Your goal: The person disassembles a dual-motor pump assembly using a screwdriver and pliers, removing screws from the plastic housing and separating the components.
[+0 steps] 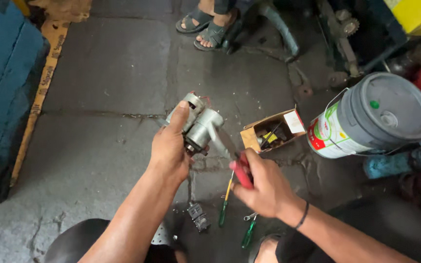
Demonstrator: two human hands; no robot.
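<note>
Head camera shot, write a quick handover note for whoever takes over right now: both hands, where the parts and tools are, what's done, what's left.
Left hand grips the grey metal motor unit, held up over the concrete floor.
Right hand holds red-handled pliers, tip at the unit's side.
On the floor below: two green-handled screwdrivers, a small black part. An open cardboard box of bits and a grey-lidded bucket sit to the right.
Done: unit lifted, pliers at it. Left: cannot tell how far the work has got.
</note>
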